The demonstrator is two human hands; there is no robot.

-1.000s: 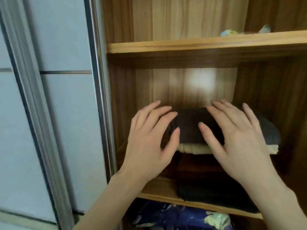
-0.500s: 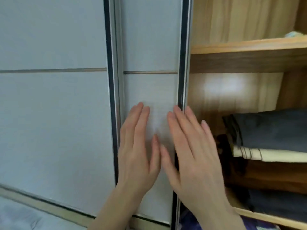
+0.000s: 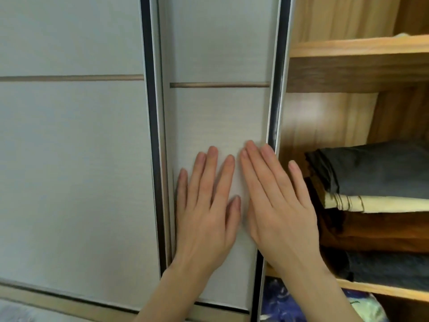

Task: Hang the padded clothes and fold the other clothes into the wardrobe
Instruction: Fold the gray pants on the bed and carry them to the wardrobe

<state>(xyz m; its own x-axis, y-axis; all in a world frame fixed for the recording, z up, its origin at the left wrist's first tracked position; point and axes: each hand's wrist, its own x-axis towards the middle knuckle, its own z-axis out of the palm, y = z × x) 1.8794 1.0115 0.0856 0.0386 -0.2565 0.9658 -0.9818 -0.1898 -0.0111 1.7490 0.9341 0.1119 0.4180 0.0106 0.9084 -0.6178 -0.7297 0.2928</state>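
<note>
Inside, folded clothes (image 3: 380,168) fill the wardrobe shelf (image 3: 380,290)

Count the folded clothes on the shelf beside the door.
4: grey on top, cream under it, brown next, dark grey at the bottom. The frame cuts the stack off at right, so more may be hidden.

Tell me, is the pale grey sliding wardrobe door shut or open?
Open: beside the pale grey sliding wardrobe door the wooden shelves and folded clothes show.
</note>
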